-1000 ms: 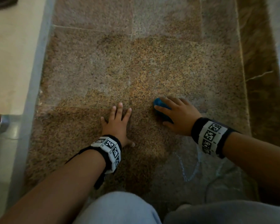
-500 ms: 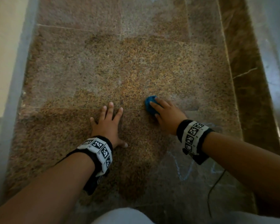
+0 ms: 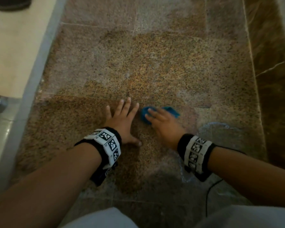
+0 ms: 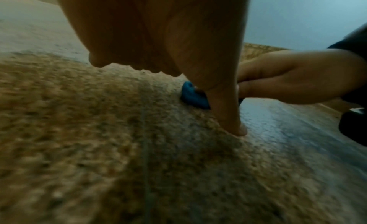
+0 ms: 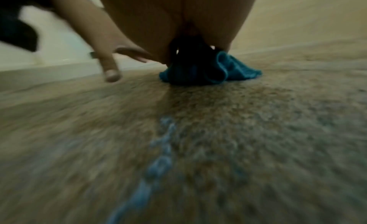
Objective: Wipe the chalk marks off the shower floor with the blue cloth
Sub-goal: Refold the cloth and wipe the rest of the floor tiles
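Observation:
My left hand [image 3: 122,118] lies flat on the speckled brown shower floor [image 3: 155,63], fingers spread and straight; the left wrist view shows its thumb [image 4: 228,117] pressing the stone. Just to its right, my right hand [image 3: 163,125] grips the bunched blue cloth [image 3: 144,113] and presses it on the floor. The cloth [image 5: 238,67] bulges out under the right palm [image 5: 178,15] in the right wrist view. A pale blue chalk arc [image 3: 215,127] lies right of that hand. Another chalk line [image 3: 184,175] runs under the right wrist and shows as a streak [image 5: 158,161].
A raised grey curb [image 3: 31,89] borders the floor on the left, with cream flooring [image 3: 11,46] beyond it. A dark marble step [image 3: 273,79] runs along the right. A thin black cable [image 3: 209,195] trails near my knees [image 3: 102,218].
My right hand has slid the cloth left, close to the left hand's fingers, and a flap of cloth now shows to its right. The left hand stays planted.

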The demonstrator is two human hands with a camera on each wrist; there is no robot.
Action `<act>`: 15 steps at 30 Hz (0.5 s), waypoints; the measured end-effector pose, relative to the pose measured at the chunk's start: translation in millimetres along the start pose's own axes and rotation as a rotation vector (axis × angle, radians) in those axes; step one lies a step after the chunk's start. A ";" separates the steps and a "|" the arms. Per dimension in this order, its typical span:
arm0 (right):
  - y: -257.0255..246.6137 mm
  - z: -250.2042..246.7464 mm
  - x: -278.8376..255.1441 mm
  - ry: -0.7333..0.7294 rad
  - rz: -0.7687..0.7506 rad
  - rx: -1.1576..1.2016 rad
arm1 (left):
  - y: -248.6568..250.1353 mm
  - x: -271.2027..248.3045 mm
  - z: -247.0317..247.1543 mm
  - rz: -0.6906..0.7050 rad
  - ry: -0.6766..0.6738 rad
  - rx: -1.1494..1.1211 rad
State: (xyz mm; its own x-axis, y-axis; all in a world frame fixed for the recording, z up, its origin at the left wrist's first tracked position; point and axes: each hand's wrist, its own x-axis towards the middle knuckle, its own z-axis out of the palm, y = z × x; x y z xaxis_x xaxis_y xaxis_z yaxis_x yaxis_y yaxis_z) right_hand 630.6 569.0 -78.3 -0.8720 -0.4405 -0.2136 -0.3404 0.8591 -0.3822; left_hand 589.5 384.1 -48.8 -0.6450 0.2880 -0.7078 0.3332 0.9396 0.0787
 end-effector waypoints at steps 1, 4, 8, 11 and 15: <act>-4.3 7.0 -8.9 -0.044 -0.103 0.001 | 7.1 0.0 2.4 0.022 0.002 -0.004; 17.8 1.0 -16.9 -0.022 -0.169 -0.063 | 25.2 -0.3 13.2 0.059 -0.047 -0.016; 57.2 -11.3 -24.7 0.137 0.154 -0.028 | 32.7 1.0 22.3 0.025 -0.067 -0.028; 45.9 13.8 -42.2 0.153 0.021 -0.095 | 33.3 1.0 19.9 0.007 -0.074 -0.020; 30.6 19.5 -46.6 0.150 -0.146 -0.064 | 33.6 -1.3 19.0 0.003 -0.070 -0.008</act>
State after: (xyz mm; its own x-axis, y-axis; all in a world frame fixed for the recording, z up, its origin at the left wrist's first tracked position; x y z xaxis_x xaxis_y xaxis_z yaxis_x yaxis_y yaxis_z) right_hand 667.7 610.8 -97.5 -0.8528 -0.5217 -0.0217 -0.4844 0.8059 -0.3404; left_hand 614.6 411.8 -58.6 -0.5944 0.2773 -0.7549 0.3289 0.9404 0.0865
